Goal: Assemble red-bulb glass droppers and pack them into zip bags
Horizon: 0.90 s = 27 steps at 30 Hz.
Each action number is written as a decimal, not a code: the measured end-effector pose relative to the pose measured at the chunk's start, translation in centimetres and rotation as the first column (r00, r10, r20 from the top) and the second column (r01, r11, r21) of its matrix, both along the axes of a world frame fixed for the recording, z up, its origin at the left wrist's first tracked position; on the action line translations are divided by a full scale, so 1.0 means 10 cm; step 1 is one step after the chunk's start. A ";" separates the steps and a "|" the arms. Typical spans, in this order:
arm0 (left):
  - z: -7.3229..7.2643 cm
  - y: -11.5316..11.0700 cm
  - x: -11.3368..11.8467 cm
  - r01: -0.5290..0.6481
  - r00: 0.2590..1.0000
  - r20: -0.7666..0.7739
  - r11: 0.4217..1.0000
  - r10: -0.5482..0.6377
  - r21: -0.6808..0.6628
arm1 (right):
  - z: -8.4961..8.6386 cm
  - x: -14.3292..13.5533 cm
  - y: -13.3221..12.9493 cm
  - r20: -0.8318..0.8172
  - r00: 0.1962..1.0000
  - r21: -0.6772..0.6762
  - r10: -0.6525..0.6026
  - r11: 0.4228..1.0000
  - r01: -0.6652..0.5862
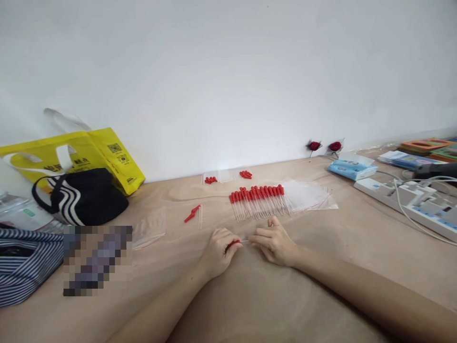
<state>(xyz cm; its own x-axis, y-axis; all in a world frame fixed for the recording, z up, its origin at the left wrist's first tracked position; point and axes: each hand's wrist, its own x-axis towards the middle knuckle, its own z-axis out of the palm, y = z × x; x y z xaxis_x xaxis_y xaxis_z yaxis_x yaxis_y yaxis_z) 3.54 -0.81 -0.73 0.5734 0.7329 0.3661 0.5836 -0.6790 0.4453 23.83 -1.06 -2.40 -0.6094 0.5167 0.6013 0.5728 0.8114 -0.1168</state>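
Between the fingers of my left hand (222,250) is a small red piece (233,243), partly covered by the fingers. A thin clear stick (244,241) runs from it to my right hand (272,241), whose fingertips are pinched on its other end. Just beyond my hands lies a row of red-tipped clear sticks (259,202), side by side. To the left of that row are a few loose red pieces (192,213) beside clear sticks (200,216). Two small piles of red pieces (210,180) (245,175) rest on clear bags near the wall.
Clear plastic bags (307,194) lie right of the row, another (150,231) at left. A yellow bag (103,155), black cap (89,196) and striped cloth (28,267) fill the left. At right are blue tissues (352,167), a power strip (403,205) and cables.
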 end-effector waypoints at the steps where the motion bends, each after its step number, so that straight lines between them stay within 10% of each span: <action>1: 0.00 0.00 0.00 0.012 1.000 0.002 0.999 -0.012 0.032 | 0.00 -0.01 0.01 0.003 1.000 0.003 -0.003 1.000 0.003; 11: -0.01 0.00 0.01 0.067 0.998 0.013 0.989 -0.069 0.130 | -0.03 -0.13 0.03 0.003 1.000 -0.051 0.000 0.999 0.001; 17: -0.01 0.07 0.02 -0.002 0.973 0.226 0.991 0.032 -0.134 | -0.02 -0.17 0.04 -0.056 0.996 -0.179 -0.075 0.982 0.064; 23: -0.04 0.10 0.13 0.051 0.538 0.687 0.795 0.488 -0.604 | 0.04 -0.25 -0.04 -0.147 0.985 -0.291 -0.090 0.956 0.044; 27: 0.10 0.34 0.09 -0.139 0.532 0.528 0.683 0.662 -0.717 | 0.07 -0.22 -0.07 -0.109 0.987 -0.322 -0.118 0.943 0.077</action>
<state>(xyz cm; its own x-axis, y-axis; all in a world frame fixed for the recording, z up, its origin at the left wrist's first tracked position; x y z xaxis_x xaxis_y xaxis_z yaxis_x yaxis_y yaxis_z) 4.45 2.57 0.25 -0.1024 0.9931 -0.0562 0.0332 0.0599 0.9977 21.68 -1.72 -1.66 -0.4768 0.7456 0.4654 0.6112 0.6618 -0.4340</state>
